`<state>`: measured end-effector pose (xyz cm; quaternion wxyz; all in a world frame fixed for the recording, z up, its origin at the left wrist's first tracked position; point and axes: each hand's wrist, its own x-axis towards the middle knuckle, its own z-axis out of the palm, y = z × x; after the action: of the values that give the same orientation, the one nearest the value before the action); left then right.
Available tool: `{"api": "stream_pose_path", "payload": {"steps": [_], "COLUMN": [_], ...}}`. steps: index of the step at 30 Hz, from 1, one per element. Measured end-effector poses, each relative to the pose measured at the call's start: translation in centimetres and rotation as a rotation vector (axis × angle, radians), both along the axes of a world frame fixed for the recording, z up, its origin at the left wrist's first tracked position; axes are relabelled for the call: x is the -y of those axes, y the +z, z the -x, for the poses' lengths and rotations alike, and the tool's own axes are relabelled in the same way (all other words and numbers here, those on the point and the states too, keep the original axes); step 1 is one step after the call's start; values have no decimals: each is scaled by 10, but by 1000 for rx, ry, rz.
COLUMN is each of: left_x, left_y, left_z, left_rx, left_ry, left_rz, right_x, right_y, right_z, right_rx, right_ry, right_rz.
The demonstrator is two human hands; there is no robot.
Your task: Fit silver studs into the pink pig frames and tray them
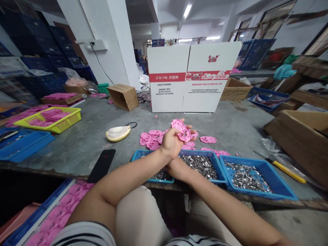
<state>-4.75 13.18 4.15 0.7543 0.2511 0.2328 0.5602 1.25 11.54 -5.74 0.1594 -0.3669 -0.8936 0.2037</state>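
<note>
My left hand [172, 142] holds a flat pink plastic piece [180, 129] above the table, thumb across its face and fingers behind it. Small shiny metal bits show on that piece. Crossing under my left wrist, my right hand [178, 169] is low over the blue trays of metal parts; its fingers are hidden behind the left wrist. Small metal parts fill the middle tray [200, 166] and the left tray [161, 175]. More lie in the right tray [249, 178]. Loose pink pieces [151, 138] are scattered just beyond the trays.
A white printed carton [167, 61] stands behind the pink pieces. To the left are a yellow fruit rind [118, 133], a black phone [102, 165] and a yellow basket [60, 127] of pink pieces. A yellow-handled screwdriver [288, 171] and a cardboard box [297, 140] lie at right.
</note>
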Motion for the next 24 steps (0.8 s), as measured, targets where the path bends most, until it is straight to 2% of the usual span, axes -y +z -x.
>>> {"api": "stream_pose_path", "payload": {"steps": [3,6,10,13,16,20,24], "left_x": [1,2,-1,0,4,9,8], "left_y": [3,6,4,-1,-7,-13,-17], "left_z": [2,6,9,5,-2,-7,-6], "left_rx": [-30,-47,-87,-241,-433,-486,-482], "left_ry": [16,56,159,195,66,-152,-192], "left_rz": [8,18,65,131,135,99,91], "right_x": [0,-3,-9,-11,-10,-7,-6], "right_y": [0,3,23,41,51,46,39], "right_z": [-8,-28,-61,-77,-82,-84,-88], "right_rx": [-110,-449,-954,-1128,-1206,-1196,-1082], "right_ry": [-111,-238,-513,-614,-606,-490,-452], "right_rz": [42,162,330,304,208,122,79]}}
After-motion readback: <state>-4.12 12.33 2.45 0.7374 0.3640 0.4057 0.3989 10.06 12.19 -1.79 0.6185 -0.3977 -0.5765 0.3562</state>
